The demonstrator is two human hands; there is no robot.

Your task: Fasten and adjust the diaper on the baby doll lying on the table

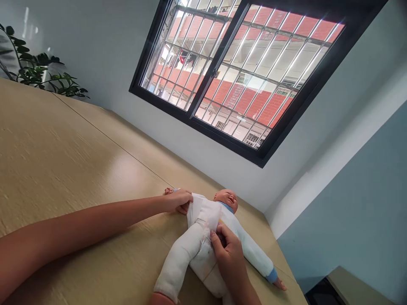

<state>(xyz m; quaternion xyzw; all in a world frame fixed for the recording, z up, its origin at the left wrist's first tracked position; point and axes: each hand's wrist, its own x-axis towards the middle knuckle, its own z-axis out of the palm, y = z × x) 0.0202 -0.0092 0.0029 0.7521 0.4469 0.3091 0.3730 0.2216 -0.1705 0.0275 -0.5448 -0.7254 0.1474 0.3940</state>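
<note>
a: head view, what have i got?

b: baby doll flat on its back on the wooden table, near the far edge by the wall. white suit, blue collar and cuffs, head toward the window, legs toward me.

a: left hand?

b: left hand stretched out across the table, fingers curled closed on the doll's sleeve, up at the doll's arm. a small doll hand pokes out just past my knuckles.

a: right?

b: right hand on the doll's torso, fingers bent and pinching the white fabric at the front of the suit, about waist level. thumb and fingertips are pressed together on the cloth. wrist covers part of the doll's leg nearest me.

a: doll's other arm?

b: lies out to the side, free, bare hand near the table edge.

a: anything else in frame?

b: green plant at the far left corner of the table. window has bars, red roof outside. only one view on this feed.
</note>
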